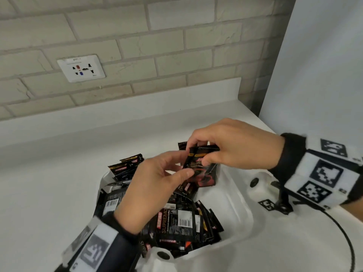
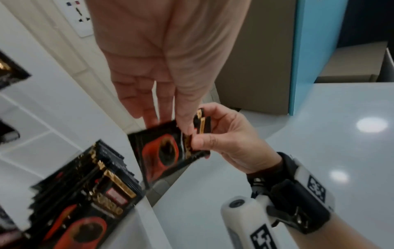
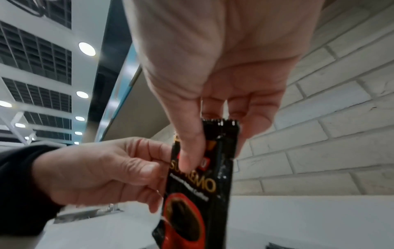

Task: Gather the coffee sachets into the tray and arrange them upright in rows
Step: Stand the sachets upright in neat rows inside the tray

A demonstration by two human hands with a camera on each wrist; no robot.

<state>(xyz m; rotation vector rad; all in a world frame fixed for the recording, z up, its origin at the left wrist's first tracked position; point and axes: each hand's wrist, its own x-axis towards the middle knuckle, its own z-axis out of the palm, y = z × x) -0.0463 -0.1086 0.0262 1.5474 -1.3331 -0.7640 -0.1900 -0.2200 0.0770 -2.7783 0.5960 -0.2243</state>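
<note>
Both hands, left hand [image 1: 155, 183] and right hand [image 1: 231, 146], pinch black coffee sachets [image 1: 202, 163] above the white tray [image 1: 235, 209], probably to stand them up below next.

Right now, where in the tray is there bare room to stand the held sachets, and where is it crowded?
Bare floor shows in the tray along its right wall, right of the loose pile. The left and near parts are crowded with flat sachets; a few stand at the far left corner. Both the left hand and right hand pinch the held sachets above the far end.
</note>
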